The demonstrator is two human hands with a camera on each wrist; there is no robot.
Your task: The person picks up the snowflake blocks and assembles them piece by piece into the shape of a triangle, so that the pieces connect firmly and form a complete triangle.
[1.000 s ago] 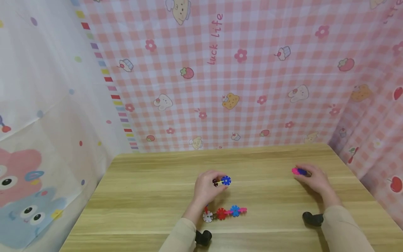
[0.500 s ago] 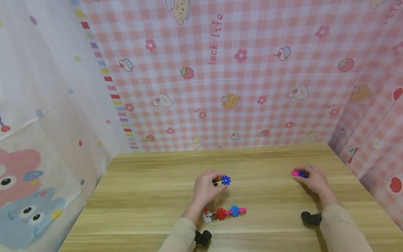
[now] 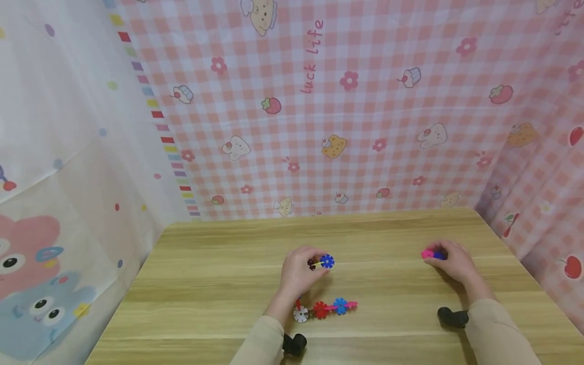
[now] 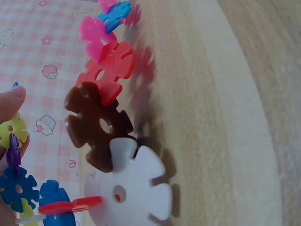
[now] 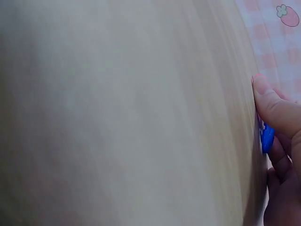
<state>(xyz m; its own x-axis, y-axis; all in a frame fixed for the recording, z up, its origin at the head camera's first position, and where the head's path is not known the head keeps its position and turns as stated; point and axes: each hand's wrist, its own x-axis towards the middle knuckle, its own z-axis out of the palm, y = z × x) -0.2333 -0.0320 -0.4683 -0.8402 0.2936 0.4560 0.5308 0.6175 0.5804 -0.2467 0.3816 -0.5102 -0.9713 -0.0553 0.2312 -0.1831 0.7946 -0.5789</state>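
Note:
My left hand (image 3: 301,271) grips part of a chain of interlocking snowflake discs, with a blue disc (image 3: 327,261) showing past its fingertips. In the left wrist view a yellow disc (image 4: 14,129) lies by the thumb, and a purple disc (image 4: 13,151) sits below it. The chain runs on to a white disc (image 4: 131,188), a brown disc (image 4: 89,127) and a red disc (image 4: 113,70), near the table. Further right, my right hand (image 3: 453,261) pinches a pink disc (image 3: 427,254) and a blue disc (image 3: 440,255) low over the tabletop; its fingers partly hide them.
The wooden table (image 3: 219,284) meets a pink checked curtain (image 3: 292,121) at the back. A white curtain (image 3: 91,152) hangs on the left. Black wrist-worn pieces stick out at both wrists, above the tabletop. Another blue disc (image 3: 339,305) and pink piece (image 3: 352,304) end the chain.
The right hand has shifted slightly left and down, and its pink disc has tilted to show more of its face. The left hand and the chain have stayed still.

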